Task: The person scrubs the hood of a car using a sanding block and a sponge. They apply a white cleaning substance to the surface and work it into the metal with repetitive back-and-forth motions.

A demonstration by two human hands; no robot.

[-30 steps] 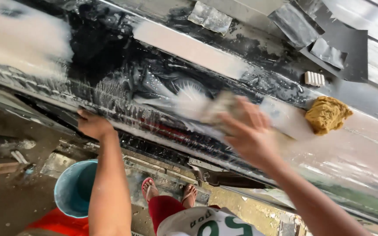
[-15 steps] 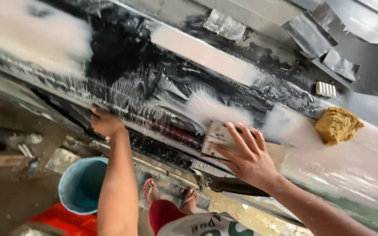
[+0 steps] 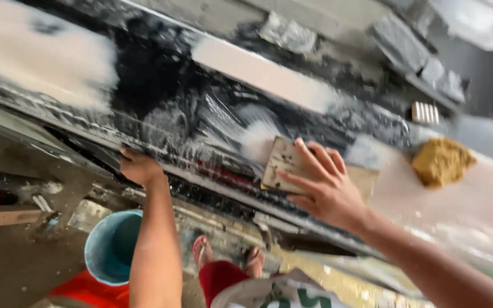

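My right hand (image 3: 323,185) is flat on a rectangular sanding pad (image 3: 285,164), fingers spread over it, pressing it down on the wet black panel (image 3: 161,97) of the counter. The pad sits just beyond and left of the palm, under the fingertips; its long axis runs roughly away from me, tilted a bit against the counter's long edge. The right hand is the one on it. My left hand (image 3: 138,166) is well apart to the left, curled over the near counter edge, gripping it; fingers mostly hidden, so I can't tell exactly how they close.

A yellow-brown sponge (image 3: 441,162) lies to the right of the pad, apart from it, nearer my right hand than my left. A small white ribbed block (image 3: 425,113) is beyond the sponge. A blue bucket (image 3: 111,245) stands on the floor below, next to my feet in red sandals.

Versus half a second ago: pad and right hand have slid left and toward the near edge, further from the sponge. A second ago the hand was right by the sponge. The left hand has kept its spot on the edge. The view is blurred.
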